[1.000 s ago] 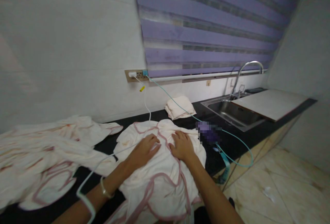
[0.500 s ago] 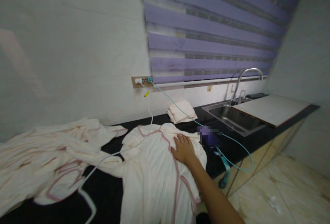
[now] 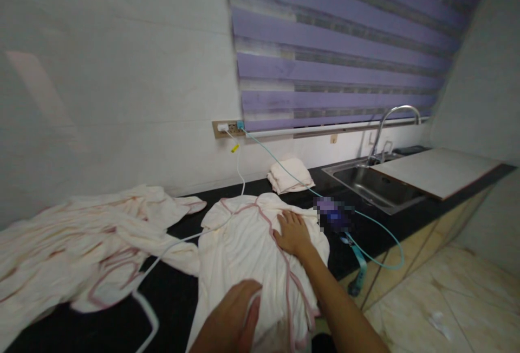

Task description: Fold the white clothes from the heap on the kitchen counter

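Note:
A cream garment with pink piping (image 3: 244, 244) lies spread on the black countertop. My right hand (image 3: 293, 234) rests flat on its upper right part, fingers apart and holding nothing. Low in the view, my left hand (image 3: 233, 315) is above the lower part of the garment with its fingers curled. A thin pale edge shows between thumb and fingers, but what it grips I cannot make out. Across the garment's left shoulder runs a white cord (image 3: 174, 246), which leads from the wall outlet (image 3: 228, 128) down to the bottom edge.
More cream cloth (image 3: 101, 244) is heaped at the left. Behind the garment sits a folded cloth (image 3: 290, 175). A blurred purple item (image 3: 335, 215) with a teal cable lies right. Further right are a sink (image 3: 374, 185) and a white board (image 3: 441, 171) partly over it.
My left hand has come into view from below, over the garment's lower part. The right hand stays pressed on the cloth. The whole view has shifted slightly.

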A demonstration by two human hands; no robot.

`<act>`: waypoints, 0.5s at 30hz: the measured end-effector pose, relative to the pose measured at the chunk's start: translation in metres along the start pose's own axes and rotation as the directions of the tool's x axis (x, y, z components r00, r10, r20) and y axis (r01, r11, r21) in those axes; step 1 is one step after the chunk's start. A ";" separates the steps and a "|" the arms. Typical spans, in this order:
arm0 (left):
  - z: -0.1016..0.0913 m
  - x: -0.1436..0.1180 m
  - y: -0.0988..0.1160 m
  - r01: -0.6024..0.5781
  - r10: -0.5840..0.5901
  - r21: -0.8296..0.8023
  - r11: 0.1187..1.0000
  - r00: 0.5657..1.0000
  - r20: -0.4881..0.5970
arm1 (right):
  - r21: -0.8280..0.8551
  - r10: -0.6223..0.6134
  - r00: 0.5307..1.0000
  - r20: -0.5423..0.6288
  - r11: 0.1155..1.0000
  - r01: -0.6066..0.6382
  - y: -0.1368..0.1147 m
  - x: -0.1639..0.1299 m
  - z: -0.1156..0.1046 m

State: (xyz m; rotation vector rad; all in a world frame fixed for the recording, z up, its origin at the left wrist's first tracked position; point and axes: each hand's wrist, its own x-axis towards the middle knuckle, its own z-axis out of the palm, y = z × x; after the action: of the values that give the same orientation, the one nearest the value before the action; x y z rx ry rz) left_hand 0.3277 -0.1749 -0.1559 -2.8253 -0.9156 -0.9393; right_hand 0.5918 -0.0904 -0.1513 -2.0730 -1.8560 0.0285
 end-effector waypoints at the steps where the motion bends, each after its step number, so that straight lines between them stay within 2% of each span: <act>1: -0.001 0.011 -0.003 0.033 -0.033 0.001 0.999 0.999 0.036 | 0.003 -0.006 1.000 0.003 1.000 0.006 0.000 0.000 -0.001; 3: 0.000 0.031 -0.004 0.150 -0.153 0.037 0.988 0.978 0.138 | 0.003 -0.019 1.000 0.017 1.000 0.019 0.000 -0.001 -0.003; 5: 0.006 0.046 0.000 0.277 -0.304 0.138 0.951 0.922 0.240 | -0.003 -0.026 0.999 0.027 1.000 0.026 -0.001 -0.002 -0.004; 7: 0.015 0.051 0.002 0.336 -0.404 0.264 0.904 0.872 0.277 | -0.009 -0.030 0.999 0.026 0.999 0.030 -0.001 -0.002 -0.005; 8: 0.019 0.050 0.000 0.338 -0.423 0.310 0.889 0.866 0.267 | -0.013 -0.031 0.999 0.025 0.999 0.031 0.000 -0.002 -0.005; 10: 0.024 0.041 -0.011 0.319 -0.405 0.346 0.883 0.889 0.215 | -0.018 -0.032 0.999 0.020 0.999 0.032 0.000 -0.003 -0.004; 12: 0.022 0.027 -0.033 0.303 -0.372 0.339 0.891 0.915 0.159 | -0.013 -0.030 0.999 0.011 0.999 0.031 0.001 -0.003 -0.004; 15: 0.004 0.002 -0.074 0.320 -0.368 0.361 0.876 0.927 0.070 | 0.007 -0.031 1.000 0.000 0.999 0.031 0.002 -0.003 -0.004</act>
State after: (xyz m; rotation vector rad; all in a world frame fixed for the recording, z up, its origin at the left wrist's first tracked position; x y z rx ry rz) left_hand 0.2909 -0.1121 -0.1693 -2.4935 -1.4774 -0.5333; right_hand 0.5941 -0.0940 -0.1491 -2.0384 -1.8851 0.0269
